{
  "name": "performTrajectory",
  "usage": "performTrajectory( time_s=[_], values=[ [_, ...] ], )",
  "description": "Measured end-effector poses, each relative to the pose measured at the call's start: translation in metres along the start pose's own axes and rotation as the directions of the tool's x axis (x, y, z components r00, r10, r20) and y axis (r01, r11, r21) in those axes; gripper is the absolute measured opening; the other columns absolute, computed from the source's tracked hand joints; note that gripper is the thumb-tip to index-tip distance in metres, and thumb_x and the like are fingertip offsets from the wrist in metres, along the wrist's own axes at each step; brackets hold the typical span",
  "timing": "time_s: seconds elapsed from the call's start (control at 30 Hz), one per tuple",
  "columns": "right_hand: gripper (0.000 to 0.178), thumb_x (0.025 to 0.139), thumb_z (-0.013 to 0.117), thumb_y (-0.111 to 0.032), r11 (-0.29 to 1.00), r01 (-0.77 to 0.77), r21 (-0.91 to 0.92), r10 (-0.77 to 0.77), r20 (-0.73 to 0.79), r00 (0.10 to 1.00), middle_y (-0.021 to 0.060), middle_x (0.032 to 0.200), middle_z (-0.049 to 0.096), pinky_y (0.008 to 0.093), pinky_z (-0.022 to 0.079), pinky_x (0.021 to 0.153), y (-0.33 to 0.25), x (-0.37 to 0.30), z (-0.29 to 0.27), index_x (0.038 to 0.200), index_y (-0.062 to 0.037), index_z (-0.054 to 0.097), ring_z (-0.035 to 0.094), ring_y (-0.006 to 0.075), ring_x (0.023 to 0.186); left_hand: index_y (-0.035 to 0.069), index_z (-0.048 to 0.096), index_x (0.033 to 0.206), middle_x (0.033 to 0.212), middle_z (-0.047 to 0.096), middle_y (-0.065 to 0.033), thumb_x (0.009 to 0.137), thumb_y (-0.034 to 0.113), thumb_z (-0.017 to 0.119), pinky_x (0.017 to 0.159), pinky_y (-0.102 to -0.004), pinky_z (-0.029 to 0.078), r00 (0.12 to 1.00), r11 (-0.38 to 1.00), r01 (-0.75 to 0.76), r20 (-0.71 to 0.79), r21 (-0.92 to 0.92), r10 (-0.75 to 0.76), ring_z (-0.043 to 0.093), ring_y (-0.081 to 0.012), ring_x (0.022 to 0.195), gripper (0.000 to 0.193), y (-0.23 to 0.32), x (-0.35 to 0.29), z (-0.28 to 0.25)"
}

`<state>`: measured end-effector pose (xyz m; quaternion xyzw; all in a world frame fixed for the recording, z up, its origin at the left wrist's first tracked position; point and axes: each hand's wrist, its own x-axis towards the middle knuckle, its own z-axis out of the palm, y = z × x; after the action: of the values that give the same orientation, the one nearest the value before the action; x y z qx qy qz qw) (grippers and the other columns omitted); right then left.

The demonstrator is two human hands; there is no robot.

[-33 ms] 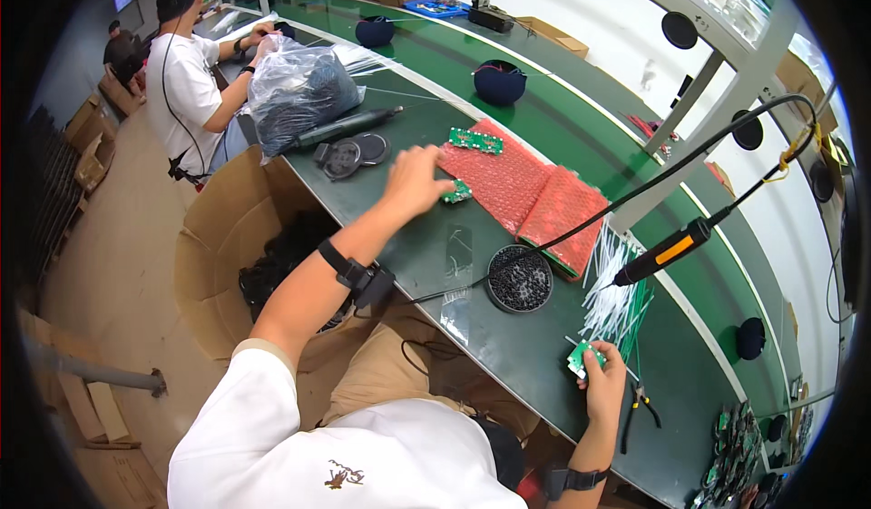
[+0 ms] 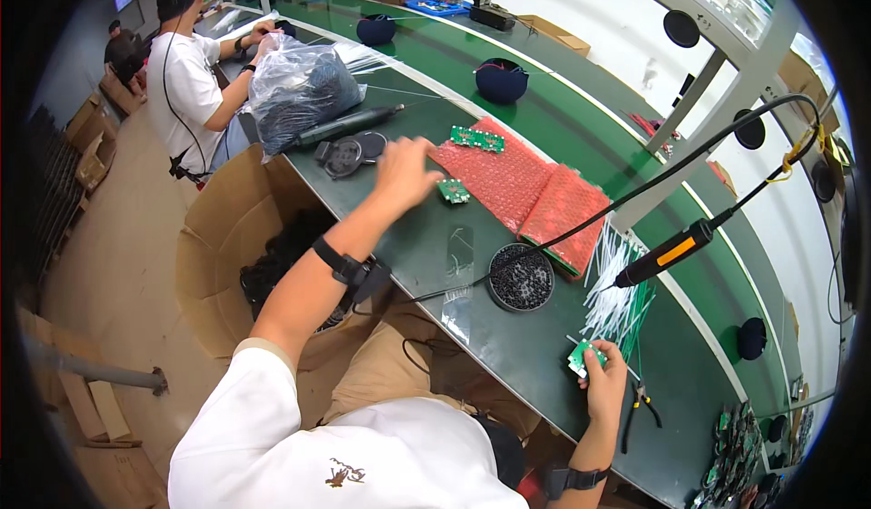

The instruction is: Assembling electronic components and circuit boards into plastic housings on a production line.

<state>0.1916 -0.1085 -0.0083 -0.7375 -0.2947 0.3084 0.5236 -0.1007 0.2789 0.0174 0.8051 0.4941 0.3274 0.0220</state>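
Observation:
My left hand [image 2: 406, 178] is over the dark green bench, fingers apart and holding nothing. Just right of its thumb lies a small green circuit board [image 2: 453, 191]. A longer green circuit board [image 2: 477, 139] rests on the red bubble wrap [image 2: 499, 178] beyond it. In my right hand [image 2: 606, 382] another small green circuit board [image 2: 583, 358] is pinched between thumb and fingers, above the bench near the white cable ties [image 2: 610, 309]. Pliers [image 2: 641, 405] with black and yellow handles lie beside that hand. A round dish of small black parts [image 2: 521, 278] stands between both hands.
A corded screwdriver-like tool [image 2: 667, 253] hangs at right, its cable crossing the bench. Black round parts [image 2: 349, 153] and a plastic-bagged bundle [image 2: 304, 92] sit left. A co-worker [image 2: 186, 83] stands beyond. A green conveyor [image 2: 426, 64] runs behind; a cardboard box [image 2: 213, 237] stands below.
My left hand has drawn back a little to the left, off the small circuit board, which now shows more fully on the bench. The right hand stays put with its board.

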Motion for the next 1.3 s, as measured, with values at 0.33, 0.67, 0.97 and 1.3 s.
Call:
performTrajectory(
  time_s=[0.33,0.67,0.97,1.3],
  values=[
    [0.019,0.099,0.069,-0.014,0.997,-0.01,-0.083,0.014,0.052,0.999,0.0009,0.083,0.064,0.0218,0.046,0.049,-0.012,-0.004,0.004,0.113,-0.0022,0.065,0.057,0.0065,0.059,-0.001,0.072,0.113,0.112,0.071,-0.0215,0.086,0.009,0.074,0.095,-0.0451,0.054,0.946,0.974,0.22,-0.257,0.057,-0.198,0.069,-0.0393,0.104,0.028,-0.123,-0.014,-0.059],
    [0.031,0.103,0.065,-0.016,0.995,-0.052,0.084,0.049,0.037,0.998,0.004,0.089,0.073,0.0217,0.046,0.052,-0.011,-0.005,0.001,0.128,0.0029,0.068,0.063,0.0069,0.065,0.015,0.077,0.111,0.115,0.072,-0.0029,0.077,0.016,0.067,0.09,-0.0412,0.049,0.676,0.549,-0.619,-0.025,-0.562,0.737,0.064,-0.0255,0.106,0.035,0.123,-0.185,-0.061],
    [0.034,0.105,0.062,-0.01,0.952,-0.113,0.285,0.103,0.051,0.993,0.0126,0.11,0.074,0.0302,0.062,0.072,-0.005,-0.037,-0.002,0.135,0.0068,0.062,0.074,0.0182,0.086,0.011,0.064,0.135,0.139,0.06,-0.0114,0.073,0.035,0.086,0.109,-0.0504,0.043,0.606,0.505,-0.452,0.163,-0.735,0.779,0.054,-0.0348,0.129,0.07,0.166,-0.205,-0.021],
    [0.027,0.106,0.059,-0.009,0.944,-0.048,0.327,0.042,0.026,0.999,0.013,0.116,0.071,0.033,0.064,0.078,-0.001,-0.038,0.0,0.129,0.0062,0.06,0.072,0.0172,0.093,0.011,0.068,0.13,0.147,0.057,-0.0108,0.075,0.021,0.086,0.112,-0.0541,0.039,0.514,0.562,-0.42,0.323,-0.713,0.794,0.052,-0.0377,0.133,0.058,0.173,-0.192,-0.025]
  ],
)
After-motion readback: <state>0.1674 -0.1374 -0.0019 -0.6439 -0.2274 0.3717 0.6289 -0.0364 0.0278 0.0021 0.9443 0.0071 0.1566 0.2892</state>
